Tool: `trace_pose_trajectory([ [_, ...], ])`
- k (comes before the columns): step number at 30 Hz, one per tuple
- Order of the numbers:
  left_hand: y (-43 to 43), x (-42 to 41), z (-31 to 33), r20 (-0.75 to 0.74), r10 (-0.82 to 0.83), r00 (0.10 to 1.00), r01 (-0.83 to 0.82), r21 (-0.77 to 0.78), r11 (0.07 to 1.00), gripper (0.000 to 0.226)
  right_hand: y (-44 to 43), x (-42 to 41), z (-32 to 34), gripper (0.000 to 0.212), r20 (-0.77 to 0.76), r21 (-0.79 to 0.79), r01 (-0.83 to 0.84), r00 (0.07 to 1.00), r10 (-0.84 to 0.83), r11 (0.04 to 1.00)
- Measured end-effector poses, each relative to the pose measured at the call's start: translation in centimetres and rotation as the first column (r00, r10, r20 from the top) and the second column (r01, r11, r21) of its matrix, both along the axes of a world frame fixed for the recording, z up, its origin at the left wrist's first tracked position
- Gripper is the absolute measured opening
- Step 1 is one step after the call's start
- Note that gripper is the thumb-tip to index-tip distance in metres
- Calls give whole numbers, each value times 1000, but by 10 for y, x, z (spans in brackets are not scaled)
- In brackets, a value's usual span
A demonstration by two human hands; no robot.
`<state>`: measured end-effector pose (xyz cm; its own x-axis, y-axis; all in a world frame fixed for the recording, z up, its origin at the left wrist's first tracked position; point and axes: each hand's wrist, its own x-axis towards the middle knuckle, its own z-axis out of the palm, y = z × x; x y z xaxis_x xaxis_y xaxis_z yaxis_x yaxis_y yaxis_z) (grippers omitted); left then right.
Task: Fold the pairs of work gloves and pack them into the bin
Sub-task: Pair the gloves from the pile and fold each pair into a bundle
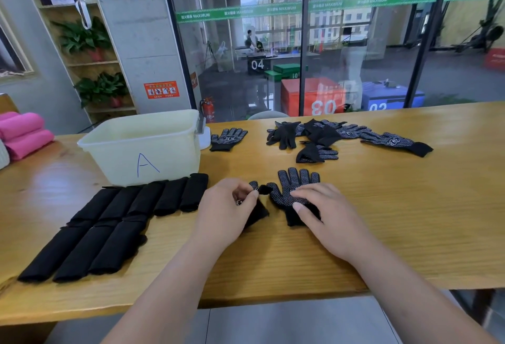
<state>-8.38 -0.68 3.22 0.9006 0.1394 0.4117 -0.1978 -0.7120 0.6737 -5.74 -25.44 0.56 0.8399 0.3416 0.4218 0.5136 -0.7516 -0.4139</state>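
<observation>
**Two gloves at the worktop's near edge**

On the wooden worktop (410, 207), the white bin (142, 149) marked "A" stands at the left. Folded gloves (109, 223) lie in rows just in front of it. The left hand (229, 212) pinches a crumpled black glove (258, 212) between thumb and finger. Beside it, a dotted glove (292, 185) lies flat, the right hand (322, 212) resting straight fingers on its cuff end. Behind, a single glove (228, 138) and a heap of loose gloves (328, 136) wait.
</observation>
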Motion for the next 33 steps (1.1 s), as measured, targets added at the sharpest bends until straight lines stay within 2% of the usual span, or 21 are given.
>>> trace_pose_trajectory([
  [4, -29, 10, 7, -46, -71, 996, 61, -195, 979, 8, -3, 0, 1, 61, -43, 125, -49, 998, 55, 991],
  [6, -41, 17, 4, -56, -122, 991, 104, -257, 961, 7, -4, 1, 2, 60, -87, 183, -58, 993, 75, 981],
  [7, -46, 19, 1, -62, -145, 988, 123, -273, 954, 7, -5, 2, 1, 51, -112, 213, -56, 990, 81, 975],
  [9, -50, 23, -2, -75, -173, 982, 145, -286, 947, 6, -7, 3, 2, 17, -125, 278, -34, 990, 71, 960],
  [10, -50, 24, -4, -78, -182, 980, 153, -287, 946, 5, -8, 3, 3, 8, -133, 310, -14, 989, 58, 951],
  [11, -49, 25, -5, -76, -186, 980, 159, -272, 949, 5, -9, 4, 3, 8, -154, 350, 21, 987, 36, 936],
  [13, -41, 27, -8, -71, -174, 982, 161, -164, 973, 6, -13, 8, 2, 7, -201, 428, 138, 978, -55, 893],
  [15, -29, 29, -12, -57, -140, 988, 143, 40, 989, 7, -17, 12, 2, 3, -201, 492, 275, 959, -200, 826],
  [17, -19, 32, -16, -24, -141, 990, 143, 221, 965, 23, -22, 18, 0, 5, -197, 527, 373, 928, -317, 764],
  [20, -14, 37, -19, -46, -237, 970, 237, 363, 901, 47, -21, 20, -2, 12, -239, 401, 426, 903, -356, 811],
  [24, -15, 41, -25, -209, -295, 932, 360, 465, 809, 69, -10, 16, -1, 15, -240, 190, 365, 917, -318, 911],
  [27, -10, 40, -29, -206, -261, 943, 331, 522, 786, 80, -7, 13, 1, 14, -241, 104, 279, 938, -248, 955],
  [33, 18, 32, -26, -206, -257, 944, 327, 494, 806, 85, -9, 9, 5, 12, -334, 222, 172, 938, -91, 960],
])
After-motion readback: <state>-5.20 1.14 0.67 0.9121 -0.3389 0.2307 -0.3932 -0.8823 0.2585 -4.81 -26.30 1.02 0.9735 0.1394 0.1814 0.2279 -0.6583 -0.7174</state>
